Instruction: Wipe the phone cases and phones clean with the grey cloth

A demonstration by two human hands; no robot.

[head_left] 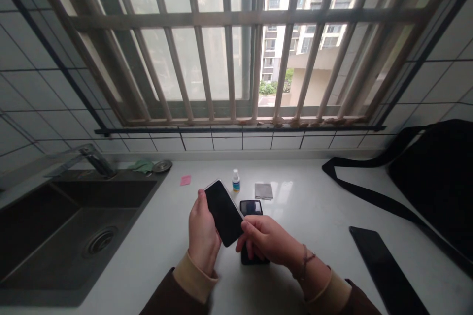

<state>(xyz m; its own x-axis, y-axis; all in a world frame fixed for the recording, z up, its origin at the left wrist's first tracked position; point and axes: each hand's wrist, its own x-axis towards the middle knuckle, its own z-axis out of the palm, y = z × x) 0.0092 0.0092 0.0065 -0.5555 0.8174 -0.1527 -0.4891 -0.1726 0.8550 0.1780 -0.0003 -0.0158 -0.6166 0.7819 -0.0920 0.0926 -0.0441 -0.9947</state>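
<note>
A smartphone [223, 212] with a dark screen and a pale edge is raised above the counter, tilted to the left. My left hand [202, 229] is closed around its left side, thumb along the edge. At its lower right edge, my right hand [271, 238] pinches the same phone between thumb and fingers. Under my right hand a second black phone [251, 206] lies on the counter, partly covered by the hand. Just behind the phones stand a small white-capped bottle [236, 182] and a folded grey cloth [263, 191].
On the left is a dark sink [129, 226] with a chrome faucet [98, 161], a green cloth [142, 166] and a metal drain strainer [162, 166]. A pink paper [185, 180] lies nearby. To the right are a long black slab [384, 266] and a black strapped bag [436, 182]. A barred window is behind.
</note>
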